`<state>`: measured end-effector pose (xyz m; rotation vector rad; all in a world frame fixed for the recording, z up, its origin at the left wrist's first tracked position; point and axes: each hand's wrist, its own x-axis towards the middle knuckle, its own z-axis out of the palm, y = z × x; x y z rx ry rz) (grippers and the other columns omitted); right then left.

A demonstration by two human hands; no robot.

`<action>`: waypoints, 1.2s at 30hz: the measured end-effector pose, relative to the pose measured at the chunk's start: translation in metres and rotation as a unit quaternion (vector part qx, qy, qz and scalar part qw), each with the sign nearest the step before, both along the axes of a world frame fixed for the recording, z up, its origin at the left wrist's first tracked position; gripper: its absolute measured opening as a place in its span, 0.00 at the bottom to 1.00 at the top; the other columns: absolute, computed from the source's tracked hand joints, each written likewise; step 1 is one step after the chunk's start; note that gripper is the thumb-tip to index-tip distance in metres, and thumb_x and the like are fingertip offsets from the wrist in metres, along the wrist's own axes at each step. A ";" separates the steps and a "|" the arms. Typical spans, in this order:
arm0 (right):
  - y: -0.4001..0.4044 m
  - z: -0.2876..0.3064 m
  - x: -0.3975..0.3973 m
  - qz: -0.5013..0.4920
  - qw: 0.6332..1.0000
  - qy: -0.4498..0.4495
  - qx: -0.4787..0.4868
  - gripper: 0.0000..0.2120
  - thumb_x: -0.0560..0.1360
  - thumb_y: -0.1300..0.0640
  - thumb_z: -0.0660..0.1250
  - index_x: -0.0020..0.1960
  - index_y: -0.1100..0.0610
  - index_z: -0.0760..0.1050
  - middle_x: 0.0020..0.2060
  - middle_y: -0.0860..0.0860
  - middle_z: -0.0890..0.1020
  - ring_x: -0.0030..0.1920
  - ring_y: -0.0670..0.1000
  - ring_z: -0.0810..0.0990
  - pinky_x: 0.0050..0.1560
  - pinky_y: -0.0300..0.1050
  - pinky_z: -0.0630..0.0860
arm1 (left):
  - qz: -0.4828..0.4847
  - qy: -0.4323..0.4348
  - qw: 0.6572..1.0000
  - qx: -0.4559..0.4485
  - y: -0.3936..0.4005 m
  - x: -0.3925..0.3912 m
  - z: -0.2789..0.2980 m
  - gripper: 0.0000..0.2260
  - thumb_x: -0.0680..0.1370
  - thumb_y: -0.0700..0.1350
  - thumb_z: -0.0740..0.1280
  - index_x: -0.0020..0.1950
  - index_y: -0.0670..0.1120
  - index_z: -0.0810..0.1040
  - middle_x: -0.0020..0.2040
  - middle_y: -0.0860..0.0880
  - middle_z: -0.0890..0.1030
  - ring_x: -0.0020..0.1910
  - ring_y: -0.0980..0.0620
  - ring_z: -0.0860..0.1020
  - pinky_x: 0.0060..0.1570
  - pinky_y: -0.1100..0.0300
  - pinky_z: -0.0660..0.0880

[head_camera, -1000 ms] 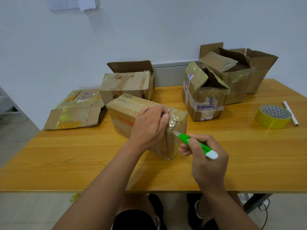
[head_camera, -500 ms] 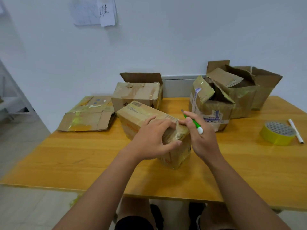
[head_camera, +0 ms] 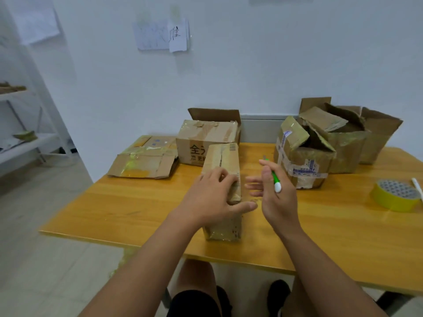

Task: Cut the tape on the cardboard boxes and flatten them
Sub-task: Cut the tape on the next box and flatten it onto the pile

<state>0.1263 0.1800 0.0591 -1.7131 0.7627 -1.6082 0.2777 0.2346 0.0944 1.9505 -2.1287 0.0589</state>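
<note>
Looking down from the head cam, the left hand [head_camera: 211, 197] grips the near top of a taped box [head_camera: 223, 163], fingers curled over its top edge, thumb stretched along the right side. That box sits on the wooden table [head_camera: 137, 209], near the front edge, long side pointing away. The right hand [head_camera: 272, 195] floats just right of it, fingers mostly straight, with a green cutter [head_camera: 274, 179] pinched by the thumb, blade pointing away. Further back: a flat box [head_camera: 142, 164] on the left, a printed box [head_camera: 206, 138] behind, torn open boxes [head_camera: 320, 145] on the right. Yellow tape roll [head_camera: 394, 195] and a white pen [head_camera: 417, 185] sit far right.
</note>
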 end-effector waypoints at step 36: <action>-0.032 -0.013 -0.028 -0.086 0.960 0.263 -0.045 0.27 0.70 0.46 0.71 0.64 0.45 0.61 0.56 0.46 0.76 0.48 0.48 0.78 0.40 0.49 0.80 | 0.025 0.001 0.997 0.075 -0.051 0.059 -0.002 0.35 0.78 0.48 0.69 0.78 0.63 0.53 0.81 0.54 0.52 0.80 0.50 0.46 0.78 0.44 0.41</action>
